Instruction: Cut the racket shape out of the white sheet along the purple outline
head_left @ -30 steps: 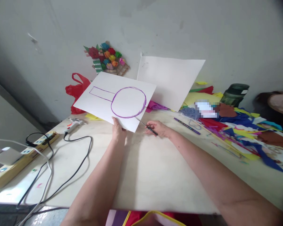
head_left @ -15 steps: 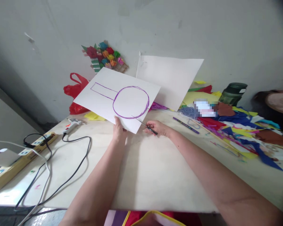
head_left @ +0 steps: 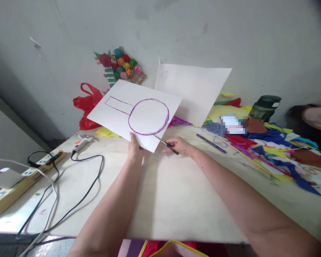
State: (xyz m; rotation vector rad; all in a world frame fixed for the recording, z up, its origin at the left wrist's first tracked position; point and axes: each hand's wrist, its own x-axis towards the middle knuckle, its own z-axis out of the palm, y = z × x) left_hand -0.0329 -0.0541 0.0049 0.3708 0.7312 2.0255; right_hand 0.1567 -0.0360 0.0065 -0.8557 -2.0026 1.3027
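My left hand [head_left: 135,147] grips the lower edge of a white sheet of paper [head_left: 109,114], its thumb on top and the other fingers hidden beneath. The sheet is held up at a tilt above the table and carries a purple outline of a large circle joined to a long narrow rectangle. In my right hand [head_left: 178,146] is a pair of scissors [head_left: 172,148] with dark handles. Their thin blades reach over the sheet's lower right edge, with the tip at the bottom of the circle. Part of the blades is hard to make out.
Behind stands another white sheet [head_left: 195,89], against the wall. Left are a glue gun [head_left: 81,143], a power strip [head_left: 40,167] with cables, a red bag [head_left: 88,107] and colourful flowers [head_left: 124,64]. Right are a purple pen [head_left: 211,143], coloured scraps [head_left: 280,150], a phone [head_left: 232,124] and a dark green bottle [head_left: 266,107].
The held sheet has tilted a little, its far left corner moving slightly down and right. Both hands keep their grips in nearly the same places.
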